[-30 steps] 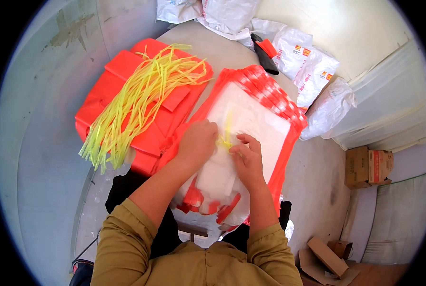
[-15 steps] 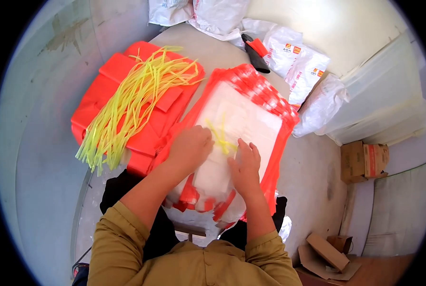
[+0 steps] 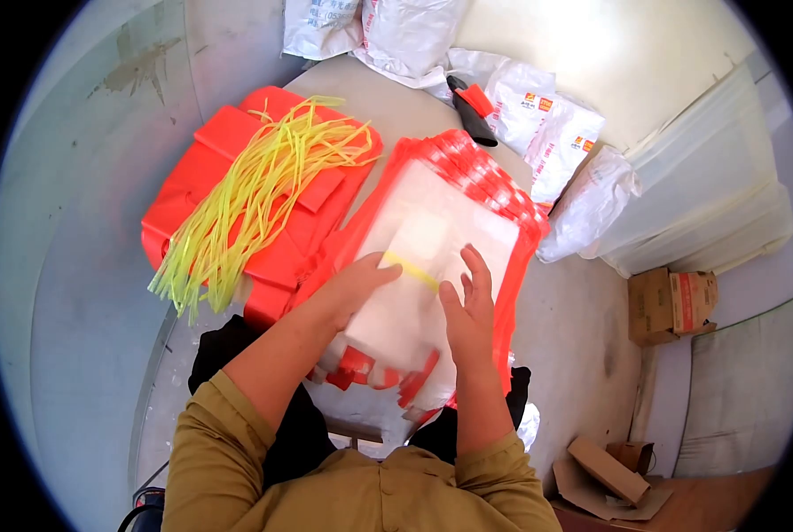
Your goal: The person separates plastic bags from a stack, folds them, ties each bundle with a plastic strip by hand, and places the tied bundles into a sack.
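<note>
A white folded bundle [image 3: 395, 306] with a yellow strap [image 3: 412, 271] around its middle lies on a stack of white and red plastic bags [image 3: 494, 232]. My left hand [image 3: 358, 285] is at the bundle's left side, its thumb by the strap; its fingers are partly hidden by the bundle. My right hand [image 3: 469, 310] is at the right end of the strap, fingers spread and holding nothing. Left of the stack, many loose yellow strips [image 3: 259, 191] lie across red folded plastic [image 3: 179, 182].
White printed sacks [image 3: 556, 142] line the far edge of the grey table [image 3: 388, 102], with a black and red object [image 3: 475, 111] beside them. Cardboard boxes [image 3: 671, 304] stand at the right, and flattened cardboard [image 3: 609, 483] lies at the lower right.
The yellow knot with loose ends no longer shows on top; a flat strap crosses the bundle. My hands have moved apart to its sides, and my right hand's fingers have spread.
</note>
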{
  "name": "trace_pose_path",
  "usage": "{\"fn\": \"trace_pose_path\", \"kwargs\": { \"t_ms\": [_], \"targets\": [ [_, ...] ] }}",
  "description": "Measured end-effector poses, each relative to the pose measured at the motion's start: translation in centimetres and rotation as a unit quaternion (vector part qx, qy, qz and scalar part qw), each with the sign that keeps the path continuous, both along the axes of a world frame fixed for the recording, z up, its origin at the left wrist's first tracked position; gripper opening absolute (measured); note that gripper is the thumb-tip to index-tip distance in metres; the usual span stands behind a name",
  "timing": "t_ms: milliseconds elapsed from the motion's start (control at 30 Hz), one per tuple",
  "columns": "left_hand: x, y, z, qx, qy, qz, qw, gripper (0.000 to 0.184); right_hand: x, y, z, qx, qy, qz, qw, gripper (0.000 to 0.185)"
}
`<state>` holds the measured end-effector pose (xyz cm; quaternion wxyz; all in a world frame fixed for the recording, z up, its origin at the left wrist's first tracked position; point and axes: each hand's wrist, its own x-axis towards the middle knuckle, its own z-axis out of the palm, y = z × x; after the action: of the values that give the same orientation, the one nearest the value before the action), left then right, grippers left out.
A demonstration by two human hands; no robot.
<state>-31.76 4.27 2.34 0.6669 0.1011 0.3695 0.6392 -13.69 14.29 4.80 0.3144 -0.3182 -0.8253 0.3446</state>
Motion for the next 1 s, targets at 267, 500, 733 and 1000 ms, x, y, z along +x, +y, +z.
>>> {"fn": "trace_pose_path", "kwargs": {
  "t_ms": [267, 500, 733, 1000],
  "targets": [
    [2.3, 1.2, -1.8, -0.001, 0.058, 0.056, 0.997, 0.051, 2.4, -3.3, -3.2, -0.429, 0.134, -0.03, 0.893, 0.085],
    [4.5, 1.9, -1.4, -0.008, 0.054, 0.038, 0.998, 0.053, 6.0, -3.7, -4.4, -0.4, 0.088, -0.022, 0.912, 0.078],
    [6.0, 2.7, -1.7, -0.005, 0.043, 0.006, 0.999, 0.042, 8.1, -3.0, -4.4, -0.483, 0.04, -0.055, 0.873, 0.046],
    [8.5, 2.2, 0.2, -0.014, 0.033, 0.041, 0.999, 0.049, 9.4, -3.9, -5.6, -0.39, 0.055, -0.042, 0.918, 0.043]
  ]
}}
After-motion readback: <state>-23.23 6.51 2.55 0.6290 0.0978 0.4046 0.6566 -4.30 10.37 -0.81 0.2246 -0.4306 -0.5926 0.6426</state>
